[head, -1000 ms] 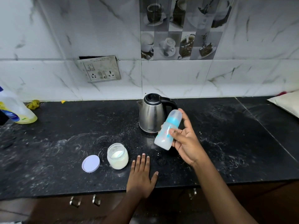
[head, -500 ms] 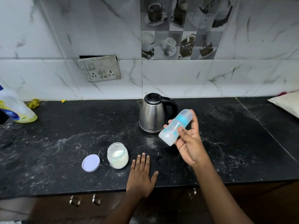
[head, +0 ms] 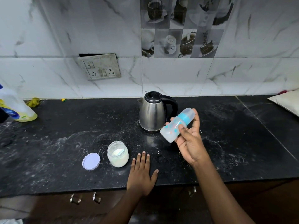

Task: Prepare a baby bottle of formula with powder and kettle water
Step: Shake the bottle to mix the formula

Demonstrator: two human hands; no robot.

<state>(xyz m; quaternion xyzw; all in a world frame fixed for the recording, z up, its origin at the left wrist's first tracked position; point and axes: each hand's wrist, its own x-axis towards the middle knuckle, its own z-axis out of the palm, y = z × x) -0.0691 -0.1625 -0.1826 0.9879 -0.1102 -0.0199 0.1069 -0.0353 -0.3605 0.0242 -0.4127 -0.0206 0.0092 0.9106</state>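
Observed from the counter front; all positions are referenced to the stainless-steel electric kettle with black lid and handle [head: 152,115], which stands upright on the black speckled stone counter [head: 64,126].

Right hand [head: 189,141]: raised just right of the kettle, with thumb and fingers curled round a translucent baby bottle with a blue collar and clear cap [head: 171,129]. The bottle is held clear of the counter and tilted, capped end up and away, base down toward the kettle's foot.

Left hand [head: 142,172]: lies flat, palm down, on the counter in front of the kettle. Its fingers are straight and its thumb is spread. It holds nothing.

Small open glass jar of white powder [head: 118,154]: upright, in front and left of the kettle, near the left fingertips but apart from them. Its round lilac plastic lid [head: 91,161] lies flat just beyond it, further left.

Clear plastic bottle of yellow liquid [head: 17,109]: far left of the kettle, at the frame edge.
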